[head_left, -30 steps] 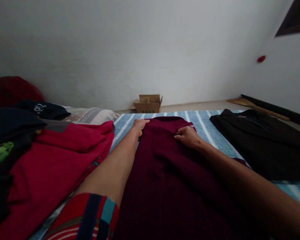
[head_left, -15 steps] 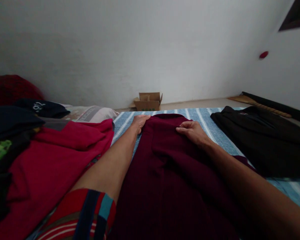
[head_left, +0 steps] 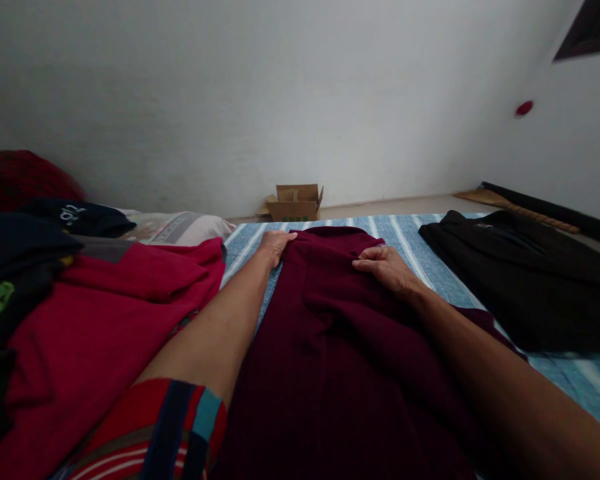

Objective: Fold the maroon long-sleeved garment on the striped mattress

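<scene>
A maroon shirt [head_left: 325, 333] with a collar lies spread in front of me, its collar end away from me and soft folds down its middle. At its far left shoulder, my left hand [head_left: 276, 247] is closed on the edge of the cloth. My right hand [head_left: 384, 267] pinches the fabric below the collar, on the right side. The near part of the shirt runs out of the bottom of the view, and my right forearm covers some of its right side.
A blue and white striped sheet [head_left: 405, 233] lies underneath. Folded black clothing [head_left: 525, 287] is on the right. At left are a pink garment [head_left: 115, 320], dark clothes [head_left: 25, 247] and a pale pillow-like bundle [head_left: 185, 227]. An open cardboard box [head_left: 295, 210] stands beyond, by the wall.
Both hands keep their hold on the maroon shirt in almost the same places. The whole view has shifted slightly; the shirt's folds look nearly unchanged.
</scene>
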Available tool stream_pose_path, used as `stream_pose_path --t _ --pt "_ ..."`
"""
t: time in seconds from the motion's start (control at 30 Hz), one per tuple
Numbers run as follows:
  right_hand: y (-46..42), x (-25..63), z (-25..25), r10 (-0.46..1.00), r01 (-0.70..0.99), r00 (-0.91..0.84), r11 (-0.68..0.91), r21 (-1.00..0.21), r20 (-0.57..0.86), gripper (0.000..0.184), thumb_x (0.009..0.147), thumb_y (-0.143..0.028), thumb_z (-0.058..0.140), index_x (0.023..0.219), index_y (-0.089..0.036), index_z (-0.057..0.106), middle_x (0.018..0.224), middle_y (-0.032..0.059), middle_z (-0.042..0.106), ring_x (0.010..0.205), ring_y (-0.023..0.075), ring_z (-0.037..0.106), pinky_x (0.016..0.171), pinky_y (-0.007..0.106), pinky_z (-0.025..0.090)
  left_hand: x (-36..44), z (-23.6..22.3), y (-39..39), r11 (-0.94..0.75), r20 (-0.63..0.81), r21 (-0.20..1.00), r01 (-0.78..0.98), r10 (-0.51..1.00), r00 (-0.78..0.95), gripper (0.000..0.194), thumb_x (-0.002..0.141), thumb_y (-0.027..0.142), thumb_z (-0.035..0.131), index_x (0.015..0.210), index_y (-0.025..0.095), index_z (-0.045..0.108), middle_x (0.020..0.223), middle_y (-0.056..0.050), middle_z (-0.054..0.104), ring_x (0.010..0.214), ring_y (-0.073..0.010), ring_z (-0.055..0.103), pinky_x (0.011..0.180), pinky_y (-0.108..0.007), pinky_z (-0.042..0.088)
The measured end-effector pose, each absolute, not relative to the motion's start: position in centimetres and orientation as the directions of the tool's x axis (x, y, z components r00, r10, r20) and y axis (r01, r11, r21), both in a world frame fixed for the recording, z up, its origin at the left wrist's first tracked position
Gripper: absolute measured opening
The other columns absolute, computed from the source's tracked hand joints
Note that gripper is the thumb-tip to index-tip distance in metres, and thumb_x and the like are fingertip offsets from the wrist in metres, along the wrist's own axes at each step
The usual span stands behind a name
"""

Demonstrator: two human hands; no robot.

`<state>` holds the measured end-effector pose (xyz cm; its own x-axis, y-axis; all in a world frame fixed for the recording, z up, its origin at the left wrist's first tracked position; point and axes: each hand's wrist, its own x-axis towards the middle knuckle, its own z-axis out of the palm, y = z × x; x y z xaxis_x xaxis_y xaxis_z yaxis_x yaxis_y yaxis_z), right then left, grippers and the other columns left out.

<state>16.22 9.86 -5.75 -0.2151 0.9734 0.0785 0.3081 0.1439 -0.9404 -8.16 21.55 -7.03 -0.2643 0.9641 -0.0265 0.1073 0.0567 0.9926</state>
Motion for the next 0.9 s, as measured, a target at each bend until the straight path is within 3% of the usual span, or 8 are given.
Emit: stream_pose_path --t 0.27,0.4,0.53,0.77,0.9 --pt "10.2 16.4 -6.5 0.98 0.468 -0.198 0.126 -0.874 0.036 0.02 0.07 -0.031 0.055 0.056 -0.017 0.053 0.051 -0.004 0.046 0.049 0.0085 0.038 0.048 0.024 0.029 -7.7 -7.3 22.1 0.102 0.06 0.931 0.35 0.904 -0.423 0.032 0.052 0.025 0.076 0.047 0.018 0.045 0.053 0.002 0.049 0.054 -0.0128 0.049 0.048 -0.024 0.034" --pt "10.5 16.4 -6.9 0.978 0.562 -0.209 0.134 -0.816 0.017 0.02 0.072 -0.027 0.054 0.054 -0.017 0.052 0.05 -0.0038 0.046 0.049 0.0087 0.039 0.049 0.024 0.029 -7.8 -7.3 22.0 0.179 0.064 0.85 0.496 0.899 -0.434 0.023 0.061 0.032 0.069 0.055 0.017 0.053 0.06 -0.003 0.057 0.059 -0.016 0.054 0.048 -0.025 0.038" --pt "10.6 16.3 -7.0 0.973 0.603 -0.227 0.169 -0.78 0.036 0.021 0.073 -0.024 0.054 0.053 -0.017 0.051 0.05 -0.004 0.045 0.05 0.0086 0.039 0.05 0.024 0.029 -7.8 -7.3 22.1 0.199 0.023 0.824 0.53 0.924 -0.382 0.019 0.069 0.034 0.061 0.068 0.015 0.061 0.07 -0.007 0.065 0.061 -0.0175 0.06 0.05 -0.025 0.044" --pt "10.6 16.1 -6.9 0.979 0.643 -0.204 0.14 -0.753 0.008 0.023 0.075 -0.023 0.055 0.053 -0.017 0.053 0.051 -0.0027 0.048 0.049 0.0085 0.041 0.051 0.023 0.029 -7.5 -7.2 22.9 0.216 0.111 0.633 0.743 0.925 -0.363 0.02 0.071 0.029 0.058 0.079 0.013 0.067 0.093 -0.014 0.068 0.096 -0.0272 0.061 0.076 -0.03 0.046" --pt "10.8 16.1 -7.2 0.984 0.686 -0.176 0.134 -0.715 0.016 0.025 0.076 -0.027 0.057 0.054 -0.017 0.055 0.05 -0.0018 0.048 0.048 0.0086 0.041 0.049 0.023 0.028 -7.1 -7.0 22.6 0.236 0.137 0.516 0.823 0.926 -0.351 0.022 0.074 0.029 0.057 0.084 0.014 0.068 0.101 -0.016 0.067 0.103 -0.0302 0.058 0.084 -0.034 0.044"
